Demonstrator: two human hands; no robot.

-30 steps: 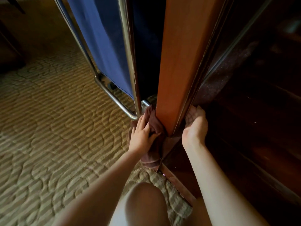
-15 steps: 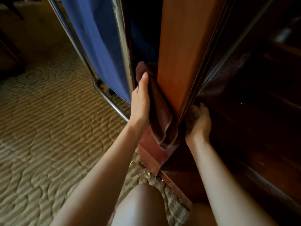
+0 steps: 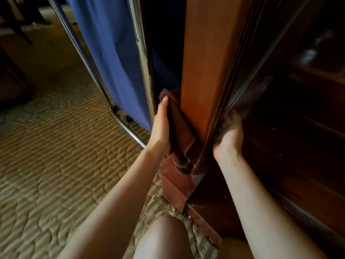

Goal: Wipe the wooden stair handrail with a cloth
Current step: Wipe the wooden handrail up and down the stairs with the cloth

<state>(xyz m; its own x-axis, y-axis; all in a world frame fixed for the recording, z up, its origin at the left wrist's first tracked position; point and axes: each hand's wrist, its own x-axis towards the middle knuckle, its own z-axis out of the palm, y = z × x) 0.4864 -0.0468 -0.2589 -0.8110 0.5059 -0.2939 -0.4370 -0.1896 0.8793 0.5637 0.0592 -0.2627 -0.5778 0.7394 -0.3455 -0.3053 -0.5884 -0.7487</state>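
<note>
Your left hand (image 3: pixel 162 126) presses the cloth (image 3: pixel 180 135) flat-fingered on the wood post (image 3: pixel 205 71); right hand (image 3: pixel 228 136) grips cloth behind it. Patterned carpet (image 3: pixel 56 146) under, blue fabric cart (image 3: pixel 112 53) just left.

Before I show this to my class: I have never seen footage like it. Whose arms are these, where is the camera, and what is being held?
There is no machine here. The camera sits on a person's head and looks down, so the arms are that person's own. The left hand presses a dark brown cloth flat against the side of an upright wooden post. The right hand reaches round the post's far side; its grip there is too dark to judge. Beside the post stands a blue fabric cart on a metal frame, over patterned carpet.
</note>
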